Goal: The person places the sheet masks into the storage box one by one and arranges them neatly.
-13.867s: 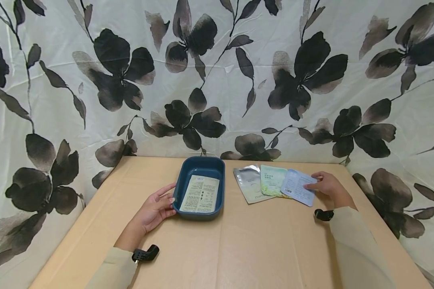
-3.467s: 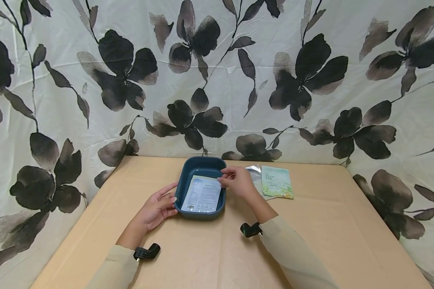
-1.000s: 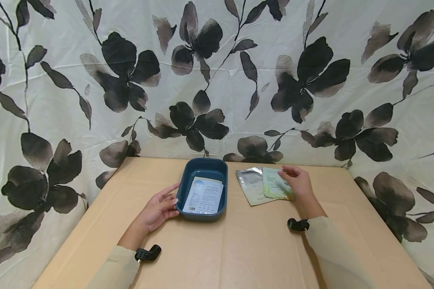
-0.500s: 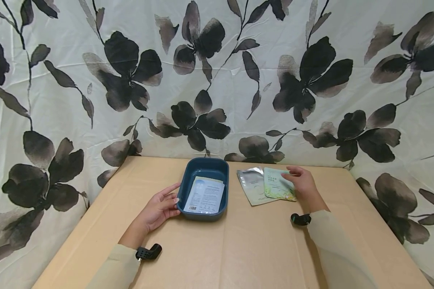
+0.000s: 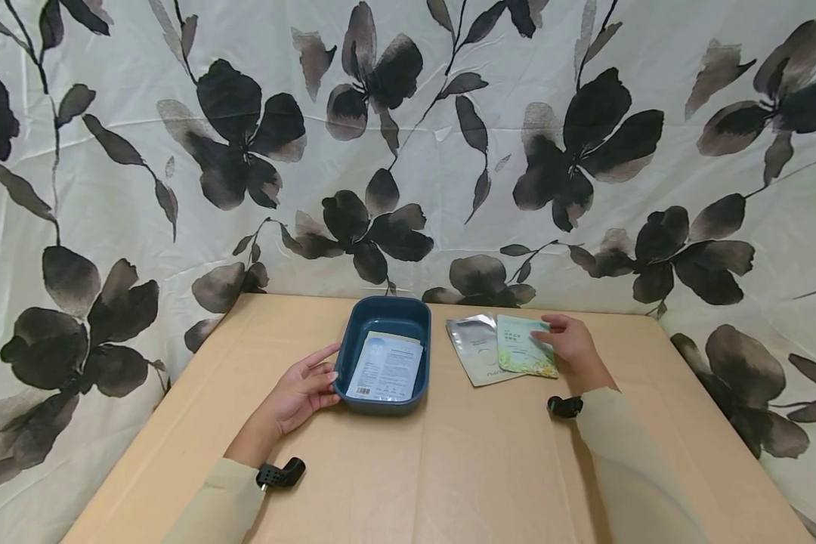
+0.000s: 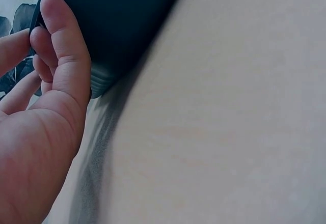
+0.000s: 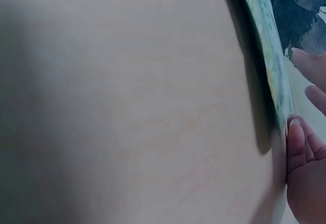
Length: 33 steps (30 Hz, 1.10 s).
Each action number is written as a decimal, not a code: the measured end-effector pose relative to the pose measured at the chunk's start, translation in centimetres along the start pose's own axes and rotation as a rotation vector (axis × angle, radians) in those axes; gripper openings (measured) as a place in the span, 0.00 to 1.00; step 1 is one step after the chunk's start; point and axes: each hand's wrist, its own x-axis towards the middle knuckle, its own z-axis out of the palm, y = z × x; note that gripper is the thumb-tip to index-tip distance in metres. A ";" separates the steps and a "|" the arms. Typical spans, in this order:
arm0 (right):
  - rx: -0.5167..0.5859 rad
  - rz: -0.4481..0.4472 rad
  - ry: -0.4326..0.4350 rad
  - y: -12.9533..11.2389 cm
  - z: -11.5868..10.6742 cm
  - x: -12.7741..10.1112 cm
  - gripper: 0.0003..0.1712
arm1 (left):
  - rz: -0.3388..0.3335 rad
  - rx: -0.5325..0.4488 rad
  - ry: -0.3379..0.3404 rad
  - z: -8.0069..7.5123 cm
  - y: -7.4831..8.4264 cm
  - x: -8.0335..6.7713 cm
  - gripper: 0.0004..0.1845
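Note:
A dark blue tray stands at the middle of the table with a white-and-blue packet lying on a cream one inside it. My left hand rests against the tray's left wall, thumb flat on it and fingers fairly straight. To the right, a green packet overlaps a silver packet. My right hand lies at the green packet's right edge. Its thumb touches the packet's edge, and the other fingers hover loosely above it.
The tan table stretches toward me. A flower-printed curtain closes off the back and both sides. Black wrist cameras sit on both sleeves.
The blue packet that lay at the far right now lies in the tray. My right hand came back from the tray and, over the last second, settled on the green packet's right edge.

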 end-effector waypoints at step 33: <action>-0.130 0.071 0.018 -0.6 0.6 1.2 0.41 | 0.005 -0.010 -0.007 0.2 0.1 -0.2 0.37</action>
